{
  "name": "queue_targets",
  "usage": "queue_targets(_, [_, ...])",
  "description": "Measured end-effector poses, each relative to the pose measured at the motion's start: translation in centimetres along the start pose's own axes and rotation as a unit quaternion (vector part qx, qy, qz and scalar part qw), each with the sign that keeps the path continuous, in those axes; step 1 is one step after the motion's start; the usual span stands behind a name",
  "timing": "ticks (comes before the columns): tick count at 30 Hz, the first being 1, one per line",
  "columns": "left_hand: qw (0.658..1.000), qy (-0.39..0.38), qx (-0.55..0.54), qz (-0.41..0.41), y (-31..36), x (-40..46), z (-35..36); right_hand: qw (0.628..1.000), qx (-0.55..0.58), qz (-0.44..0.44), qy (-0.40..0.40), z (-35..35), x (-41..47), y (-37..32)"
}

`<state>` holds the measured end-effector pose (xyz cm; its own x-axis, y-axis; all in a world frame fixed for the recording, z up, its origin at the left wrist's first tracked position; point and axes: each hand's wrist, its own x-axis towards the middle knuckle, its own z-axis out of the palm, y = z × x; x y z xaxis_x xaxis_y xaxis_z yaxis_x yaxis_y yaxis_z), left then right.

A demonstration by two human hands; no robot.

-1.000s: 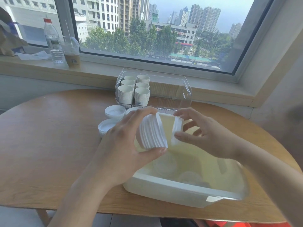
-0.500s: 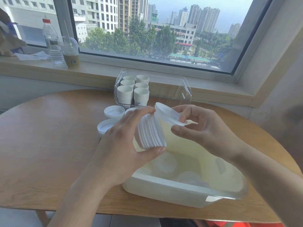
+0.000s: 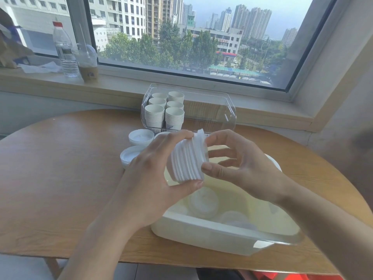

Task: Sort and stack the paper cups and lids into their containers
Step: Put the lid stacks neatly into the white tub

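Gripping stacked white lids [image 3: 188, 160], unlabelled, left hand [image 3: 153, 178] and right hand [image 3: 238, 168].

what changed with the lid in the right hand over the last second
The right hand brought its single white plastic lid leftward from a tilted, separate position and seated it on the end of the white lid stack; it still pinches it. The left hand kept gripping the stack over the cream plastic tub. Paper cups unchanged.
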<state>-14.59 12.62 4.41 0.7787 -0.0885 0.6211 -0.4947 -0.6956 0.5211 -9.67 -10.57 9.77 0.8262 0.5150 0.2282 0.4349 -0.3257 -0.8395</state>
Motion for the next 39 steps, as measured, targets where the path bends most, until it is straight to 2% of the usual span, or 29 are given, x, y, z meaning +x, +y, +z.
queue_targets(7, [1.0,0.01,0.003,0.016,0.1,0.0,0.0,0.998,-0.012,-0.018,-0.055,-0.3,-0.4,-0.1])
queue_targets(20, [0.999,0.007,-0.011,0.051,-0.2,0.2,0.1,0.996,-0.024,-0.034,-0.078,-0.4,0.4,-0.1])
queue_targets(26, [0.999,0.03,0.036,-0.002,0.6,-0.1,-0.6,0.989,-0.1,-0.009,-0.107,-1.4,0.8,0.8])
queue_targets(29, [0.998,0.04,0.028,-0.033,0.9,-0.3,-0.9,0.963,-0.23,-0.001,-0.143,-1.6,1.4,1.4])
queue_targets(32, [0.998,0.034,0.015,-0.057,1.3,-0.2,-1.1,0.901,-0.373,0.002,-0.223,-1.1,2.4,1.8])
queue_targets(35, [0.997,0.027,0.007,-0.067,1.5,-0.1,-1.4,0.859,-0.426,0.019,-0.283,-0.2,3.1,2.2])
queue_targets(39, [0.997,0.021,0.007,-0.068,1.5,0.0,-1.9,0.829,-0.449,0.013,-0.334,1.1,4.1,3.1])
